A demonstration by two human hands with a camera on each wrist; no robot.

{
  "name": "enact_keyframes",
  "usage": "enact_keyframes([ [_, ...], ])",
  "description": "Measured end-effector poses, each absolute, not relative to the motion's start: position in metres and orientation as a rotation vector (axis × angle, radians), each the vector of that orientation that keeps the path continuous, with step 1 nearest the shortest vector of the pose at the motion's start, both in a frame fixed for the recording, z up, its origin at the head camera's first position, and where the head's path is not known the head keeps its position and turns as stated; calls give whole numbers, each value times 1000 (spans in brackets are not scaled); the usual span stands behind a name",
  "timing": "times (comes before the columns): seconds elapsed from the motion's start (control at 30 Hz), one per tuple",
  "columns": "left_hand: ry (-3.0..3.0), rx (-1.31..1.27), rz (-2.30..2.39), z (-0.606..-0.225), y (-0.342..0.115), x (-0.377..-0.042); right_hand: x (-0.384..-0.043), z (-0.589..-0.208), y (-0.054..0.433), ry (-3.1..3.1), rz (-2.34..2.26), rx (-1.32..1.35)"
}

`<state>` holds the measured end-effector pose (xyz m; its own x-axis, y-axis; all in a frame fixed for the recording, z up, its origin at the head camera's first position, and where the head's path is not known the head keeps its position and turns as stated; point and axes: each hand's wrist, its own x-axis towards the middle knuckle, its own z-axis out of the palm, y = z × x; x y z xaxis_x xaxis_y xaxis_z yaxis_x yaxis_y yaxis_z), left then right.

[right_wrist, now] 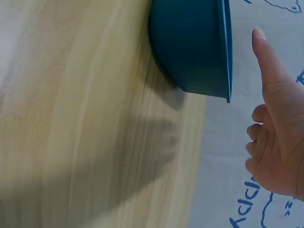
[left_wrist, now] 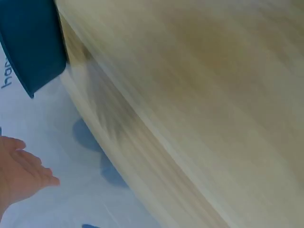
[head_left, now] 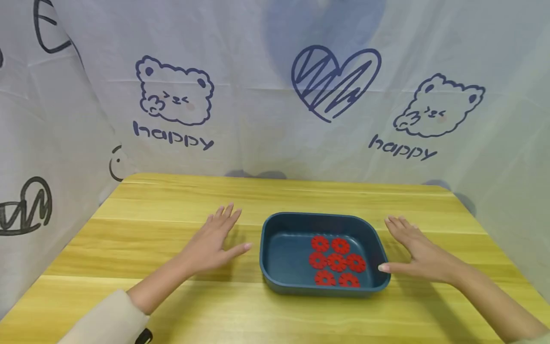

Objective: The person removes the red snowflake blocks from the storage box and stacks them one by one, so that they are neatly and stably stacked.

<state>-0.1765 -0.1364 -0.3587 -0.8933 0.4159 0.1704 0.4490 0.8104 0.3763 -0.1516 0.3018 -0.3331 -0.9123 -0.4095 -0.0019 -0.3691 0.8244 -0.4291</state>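
left hand and right hand, fingers extended and holding nothing, flank a blue tub on the table; seven red discs lie inside it.

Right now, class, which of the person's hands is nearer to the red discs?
Right. The right hand is just right of the red discs, its thumb overlapping the blue tray in the head view; the left hand is farther off, beyond the tray's left end.
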Motion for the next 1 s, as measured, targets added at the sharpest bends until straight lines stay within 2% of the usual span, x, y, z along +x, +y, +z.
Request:
enact_keyframes([
  [1.0,-2652,-972,-900,-342,-75,-172,-142,-339,291,2811,-540,-729],
])
